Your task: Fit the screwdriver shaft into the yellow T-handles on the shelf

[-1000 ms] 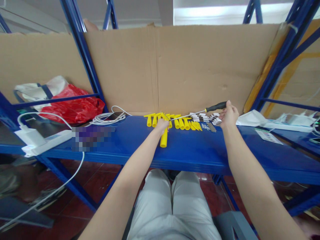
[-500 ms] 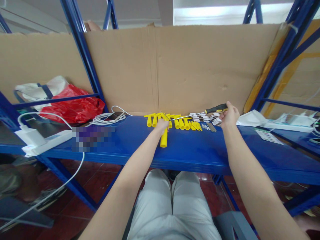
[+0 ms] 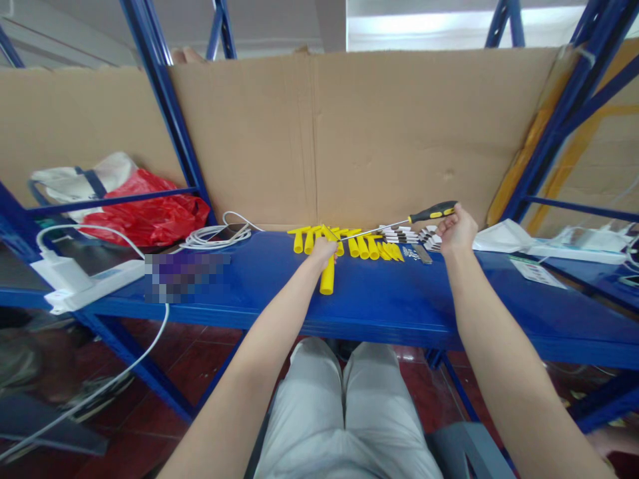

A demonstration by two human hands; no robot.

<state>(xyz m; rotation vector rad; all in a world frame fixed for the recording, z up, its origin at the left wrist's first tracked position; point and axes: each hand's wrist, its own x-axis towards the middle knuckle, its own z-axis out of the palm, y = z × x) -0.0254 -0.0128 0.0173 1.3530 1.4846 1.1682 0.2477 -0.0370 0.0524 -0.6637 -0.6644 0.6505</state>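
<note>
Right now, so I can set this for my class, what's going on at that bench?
A person sits at a blue bench. The left hand grips a yellow piece; the right hand holds a screwdriver near its handle end, its shaft reaching toward that piece. More yellow pieces lie beyond.

The yellow tubular plastic piece (image 3: 327,279) looks smooth; the long black-and-yellow screwdriver (image 3: 413,217) pairs a plastic handle (image 3: 432,211) with a bare metal shaft (image 3: 384,227); the blue painted-metal tabletop (image 3: 394,293) is glossy, the broad brown cardboard panel (image 3: 369,140) matt, the crumpled red plastic bag (image 3: 150,216) shiny
</note>
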